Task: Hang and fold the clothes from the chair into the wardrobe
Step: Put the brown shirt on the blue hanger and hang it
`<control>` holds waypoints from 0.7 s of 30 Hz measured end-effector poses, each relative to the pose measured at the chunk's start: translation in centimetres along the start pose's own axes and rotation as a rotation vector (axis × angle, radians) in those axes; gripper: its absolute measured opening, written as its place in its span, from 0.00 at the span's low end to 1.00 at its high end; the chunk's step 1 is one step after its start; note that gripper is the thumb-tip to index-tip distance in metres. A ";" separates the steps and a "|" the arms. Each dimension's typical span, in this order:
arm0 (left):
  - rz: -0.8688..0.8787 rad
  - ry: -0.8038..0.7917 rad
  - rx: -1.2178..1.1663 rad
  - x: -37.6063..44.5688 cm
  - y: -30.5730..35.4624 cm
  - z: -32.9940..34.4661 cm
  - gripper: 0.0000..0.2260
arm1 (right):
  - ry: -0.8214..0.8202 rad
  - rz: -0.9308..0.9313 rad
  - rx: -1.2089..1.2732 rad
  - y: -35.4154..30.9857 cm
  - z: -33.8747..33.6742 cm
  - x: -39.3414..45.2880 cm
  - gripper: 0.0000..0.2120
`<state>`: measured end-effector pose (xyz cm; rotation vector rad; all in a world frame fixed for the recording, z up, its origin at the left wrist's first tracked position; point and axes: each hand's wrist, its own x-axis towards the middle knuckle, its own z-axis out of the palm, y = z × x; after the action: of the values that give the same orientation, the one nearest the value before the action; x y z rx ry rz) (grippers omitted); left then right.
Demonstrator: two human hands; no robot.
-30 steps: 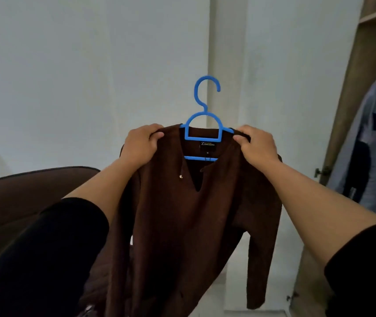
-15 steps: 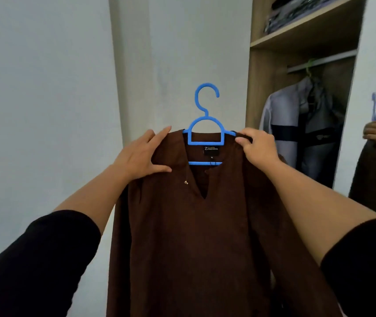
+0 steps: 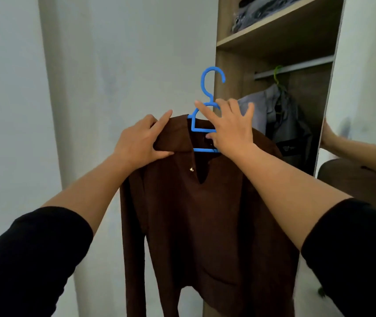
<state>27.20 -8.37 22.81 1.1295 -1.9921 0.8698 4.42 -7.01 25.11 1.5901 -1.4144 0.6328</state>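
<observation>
A brown long-sleeved top hangs on a blue plastic hanger that I hold up in front of the open wardrobe. My left hand pinches the top's left shoulder between thumb and fingers, over the hanger's arm. With fingers spread and straight, my right hand lies over the hanger's neck and collar area; its thumb touches the neckline near the label. The hanger's hook stands free above both hands.
Inside the wardrobe a rail carries a grey jacket on a green hanger. A shelf above holds folded clothes. A mirrored door stands at the right. White wall lies to the left.
My right hand let go of the top's right shoulder and moved left to the hanger's neck, fingers spread. My left hand's thumb closed on the left shoulder. The wardrobe came nearer.
</observation>
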 end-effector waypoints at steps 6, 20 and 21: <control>0.019 0.004 -0.022 4.1 -2.3 2.5 0.39 | 0.016 0.163 -0.066 1.0 2.3 2.8 0.38; 0.438 0.121 -0.198 14.6 -3.1 8.6 0.29 | -0.065 0.502 -0.274 6.4 7.6 8.5 0.38; 0.435 0.126 -0.223 15.3 -2.8 9.2 0.29 | -0.072 0.512 -0.290 6.9 8.0 8.8 0.38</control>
<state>21.59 -23.58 30.78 0.5099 -2.1995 0.8774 -1.69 -18.01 30.61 1.0355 -1.8938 0.6283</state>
